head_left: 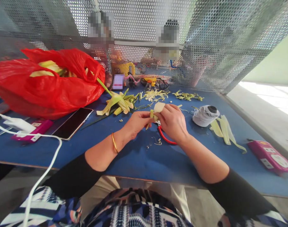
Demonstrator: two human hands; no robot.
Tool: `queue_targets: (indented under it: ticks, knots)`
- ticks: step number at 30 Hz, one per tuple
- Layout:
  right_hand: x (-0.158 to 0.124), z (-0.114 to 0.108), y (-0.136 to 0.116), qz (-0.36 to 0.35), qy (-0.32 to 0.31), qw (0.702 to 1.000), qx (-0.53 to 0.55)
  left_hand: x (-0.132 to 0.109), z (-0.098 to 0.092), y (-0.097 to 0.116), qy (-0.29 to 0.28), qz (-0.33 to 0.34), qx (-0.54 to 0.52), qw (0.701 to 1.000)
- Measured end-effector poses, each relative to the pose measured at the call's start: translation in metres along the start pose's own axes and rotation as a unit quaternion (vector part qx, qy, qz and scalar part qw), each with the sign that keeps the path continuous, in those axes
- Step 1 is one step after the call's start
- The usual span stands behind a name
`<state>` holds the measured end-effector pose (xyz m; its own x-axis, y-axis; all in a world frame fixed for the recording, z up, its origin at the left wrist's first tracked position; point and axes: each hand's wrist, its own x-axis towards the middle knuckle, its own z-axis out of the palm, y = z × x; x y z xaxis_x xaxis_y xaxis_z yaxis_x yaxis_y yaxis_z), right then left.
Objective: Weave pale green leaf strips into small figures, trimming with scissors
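My left hand (138, 124), with a gold bracelet at the wrist, pinches a small yellow-green plant strip (152, 114) between thumb and fingers. My right hand (174, 122) meets it from the other side, its fingers closed on a pale cream husk-like piece (159, 107). The two pieces come together between my fingertips; whether they are joined I cannot tell. Below my right hand lie scissors with a red handle (166, 136), partly covered. A cone of white thread (205, 116) stands to the right, and pale leaf strips (226, 130) lie beyond it.
A red plastic bag (70, 91) with plant pieces stands at left. Near it are a phone (74, 123), a magenta box (42, 127) and a white cable (54, 157). A yellow-green plant (119, 102) and cut pieces (155, 94) lie before a perforated metal screen (139, 28); people sit behind.
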<state>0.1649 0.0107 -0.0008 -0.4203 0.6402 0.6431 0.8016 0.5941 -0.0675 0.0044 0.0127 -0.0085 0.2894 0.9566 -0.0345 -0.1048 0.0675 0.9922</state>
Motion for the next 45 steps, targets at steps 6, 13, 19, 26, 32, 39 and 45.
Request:
queue_targets:
  ticks: [6,13,19,26,32,39,45]
  knots:
    - [0.001,-0.003,-0.006,0.142,-0.085,0.986,-0.026,-0.003,0.004,0.005,-0.029,-0.059,-0.04,0.997]
    - [0.006,-0.007,-0.012,0.242,-0.157,0.957,0.014,-0.005,0.011,0.003,0.058,-0.057,-0.025,0.996]
    - [0.015,-0.027,0.016,0.243,-0.159,0.948,0.129,0.003,0.002,0.007,0.136,-0.055,-0.073,0.987]
    - [0.02,-0.046,0.04,0.288,-0.138,0.819,0.478,0.005,-0.002,0.013,0.14,-0.107,-0.122,0.977]
    - [0.016,-0.02,0.023,0.282,0.054,0.81,0.511,0.005,-0.002,0.006,0.125,-0.088,-0.085,0.985]
    - [0.012,-0.014,0.006,0.252,-0.048,0.857,0.447,0.004,0.001,0.001,0.105,-0.023,-0.008,0.994]
    - [0.011,-0.013,0.003,0.288,-0.111,0.887,0.344,0.002,0.004,0.004,0.121,-0.004,0.022,0.992]
